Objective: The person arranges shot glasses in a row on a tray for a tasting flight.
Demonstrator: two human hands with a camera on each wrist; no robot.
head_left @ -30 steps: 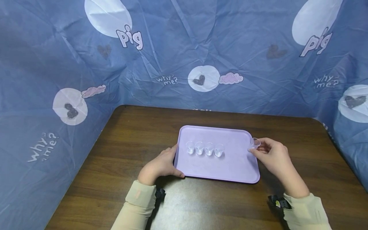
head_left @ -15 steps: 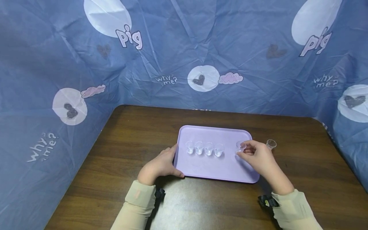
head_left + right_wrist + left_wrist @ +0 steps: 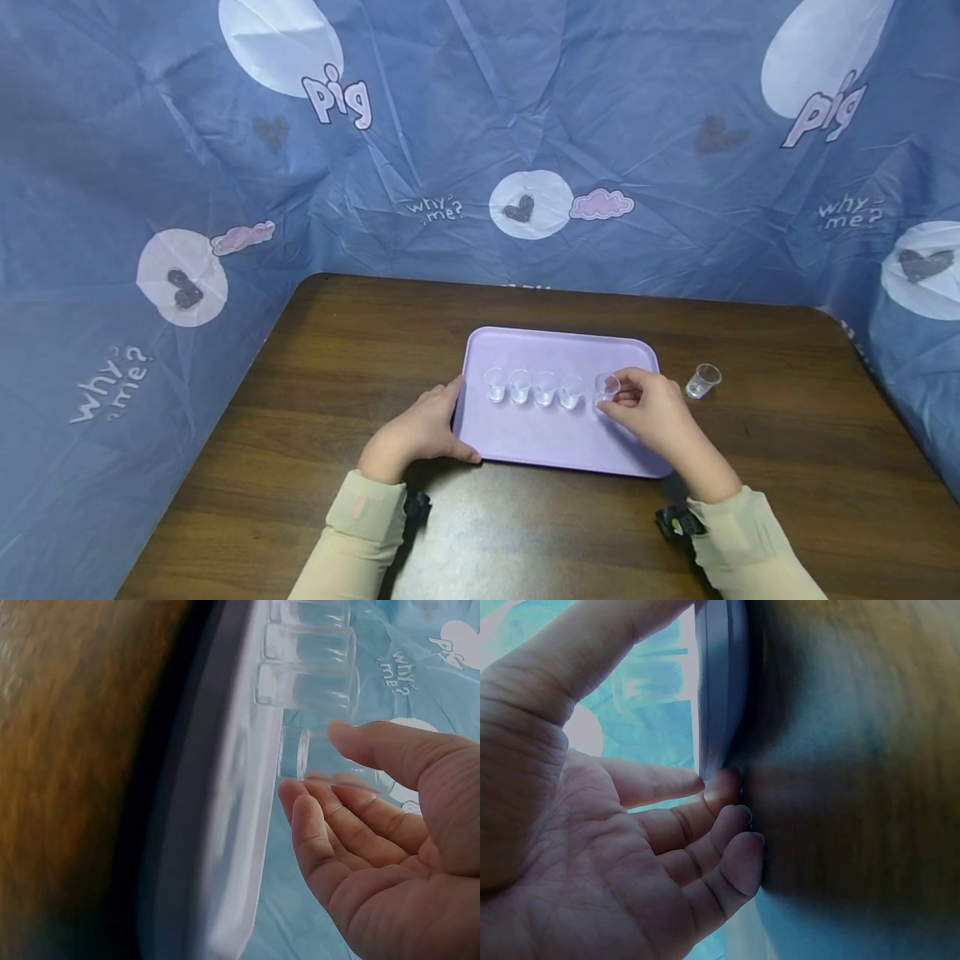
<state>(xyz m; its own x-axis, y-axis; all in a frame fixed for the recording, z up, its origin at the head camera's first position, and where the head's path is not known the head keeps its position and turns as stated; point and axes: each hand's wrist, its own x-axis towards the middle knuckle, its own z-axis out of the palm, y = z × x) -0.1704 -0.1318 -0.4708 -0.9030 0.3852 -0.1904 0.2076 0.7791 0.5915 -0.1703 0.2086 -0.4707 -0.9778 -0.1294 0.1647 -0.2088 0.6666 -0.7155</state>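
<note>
A lilac tray point(image 3: 540, 443) lies on the wooden table. Several small clear shot glasses point(image 3: 545, 390) stand upright on it in a row. My right hand point(image 3: 654, 408) pinches another shot glass point(image 3: 606, 385) between thumb and fingers, just right of the row. In the right wrist view this held glass point(image 3: 330, 759) is close over the tray surface, base toward it. At the tray's front left corner rests my left hand point(image 3: 420, 429), thumb along the near edge and fingers along the left side. The left wrist view shows its fingertips point(image 3: 742, 862) at the tabletop beside the tray rim.
One more clear shot glass point(image 3: 703, 381) stands on the table right of the tray. A blue patterned cloth point(image 3: 450, 150) hangs behind the table and along both sides. Brown wooden table point(image 3: 300, 400) surrounds the tray.
My right hand has carried its shot glass left from the tray's right edge toward the row. The glass on the table has come into view behind it. The left hand stays put.
</note>
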